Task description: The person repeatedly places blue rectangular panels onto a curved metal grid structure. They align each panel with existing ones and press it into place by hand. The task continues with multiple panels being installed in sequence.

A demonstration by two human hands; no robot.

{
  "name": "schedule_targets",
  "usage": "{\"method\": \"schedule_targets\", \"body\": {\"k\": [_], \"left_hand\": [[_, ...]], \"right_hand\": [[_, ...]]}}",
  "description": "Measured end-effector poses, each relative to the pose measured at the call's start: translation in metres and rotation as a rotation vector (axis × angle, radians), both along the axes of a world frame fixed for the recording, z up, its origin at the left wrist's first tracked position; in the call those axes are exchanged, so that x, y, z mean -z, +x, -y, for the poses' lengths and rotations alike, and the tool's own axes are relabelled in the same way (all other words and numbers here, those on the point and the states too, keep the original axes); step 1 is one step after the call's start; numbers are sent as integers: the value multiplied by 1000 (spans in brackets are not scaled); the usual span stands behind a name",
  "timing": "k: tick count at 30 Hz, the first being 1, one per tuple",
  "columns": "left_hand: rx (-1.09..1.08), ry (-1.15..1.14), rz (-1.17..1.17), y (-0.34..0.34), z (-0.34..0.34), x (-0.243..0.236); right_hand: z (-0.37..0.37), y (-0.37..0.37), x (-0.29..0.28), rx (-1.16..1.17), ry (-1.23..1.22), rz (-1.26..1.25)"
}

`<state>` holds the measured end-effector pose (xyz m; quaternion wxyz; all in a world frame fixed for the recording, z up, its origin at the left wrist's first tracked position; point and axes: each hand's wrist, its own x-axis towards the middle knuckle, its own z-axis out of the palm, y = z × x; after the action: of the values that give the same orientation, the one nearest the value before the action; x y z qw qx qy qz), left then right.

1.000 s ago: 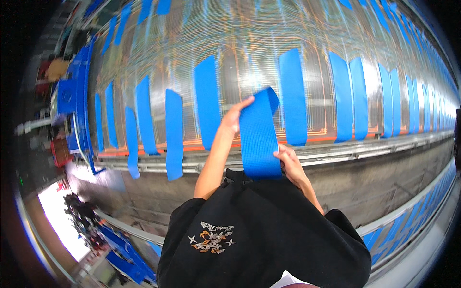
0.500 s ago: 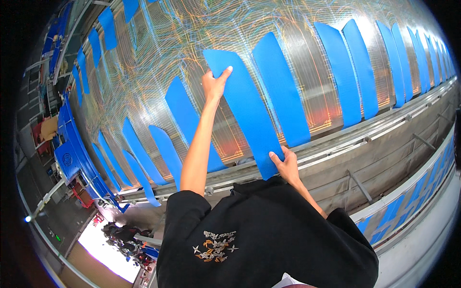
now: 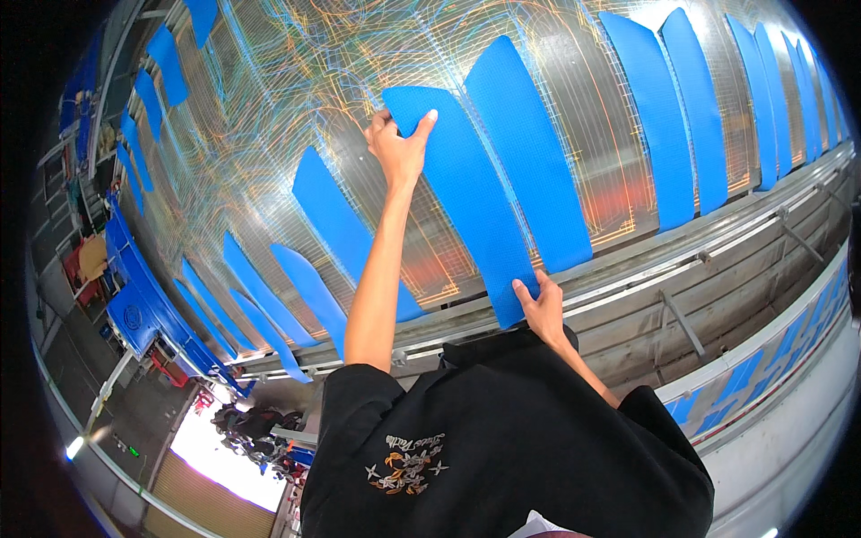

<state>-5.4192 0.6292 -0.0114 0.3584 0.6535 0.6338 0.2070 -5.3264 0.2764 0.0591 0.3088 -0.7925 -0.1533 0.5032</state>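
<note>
A long blue textured fabric panel [image 3: 471, 193] with a slanted upper end is held between my two hands. My left hand [image 3: 399, 151] grips its far left edge, thumb on top and fingers curled underneath. At the near end, my right hand [image 3: 543, 307] pinches the right edge, thumb on the upper face. That near end hangs over the table's front edge. Just right of it lies a matching blue panel [image 3: 529, 161], with a narrow gap between the two. Both are over a metal-grey table [image 3: 601, 152] covered in thin coloured lines.
Another blue panel [image 3: 336, 206] lies left of my left forearm, and paired panels [image 3: 659, 125] run along the table to the right. A metal rail [image 3: 664, 247] borders the near edge. Blue machinery [image 3: 134, 305] stands at left; a lower rack [image 3: 735, 381] sits at right.
The held panel's right edge has come slightly nearer the neighbouring panel. Both hands keep their grip on it. The whole view has shifted and turned a little.
</note>
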Motion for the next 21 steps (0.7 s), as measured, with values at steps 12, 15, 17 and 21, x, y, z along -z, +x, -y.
{"method": "schedule_targets", "body": {"k": [12,15,17,21], "left_hand": [[25,9,-69,5,-1,7],[20,2,-80,5,0,7],[24,8,-92,5,0,7],[15,24,-88,6,-1,8]], "right_hand": [[-1,1,11,1,-16,40],[-2,1,11,8,-13,34],[-5,2,6,14,-23,23],[-7,2,7,-23,-1,73]]}}
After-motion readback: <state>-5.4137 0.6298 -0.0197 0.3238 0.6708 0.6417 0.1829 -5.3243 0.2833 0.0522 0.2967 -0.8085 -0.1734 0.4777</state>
